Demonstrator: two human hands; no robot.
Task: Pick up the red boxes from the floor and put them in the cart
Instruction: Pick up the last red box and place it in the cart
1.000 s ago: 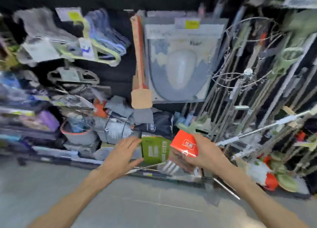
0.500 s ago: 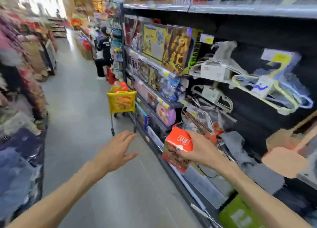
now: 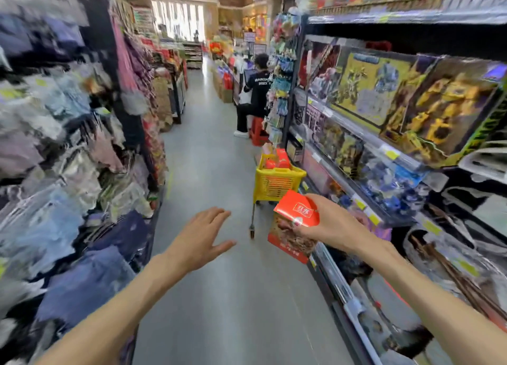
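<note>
Grey aisle floor, toy shelves, yellow cart

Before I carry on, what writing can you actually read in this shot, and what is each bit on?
Red box in the right hand: a white badge with two red Chinese characters, too blurred to read for certain.
Black T-shirt of the seated person: white lettering, too blurred to read.
Yellow shelf price tags: too small to read.
Toy boxes on the shelf: printed titles, illegible.
Yellow cart: no text visible.
</note>
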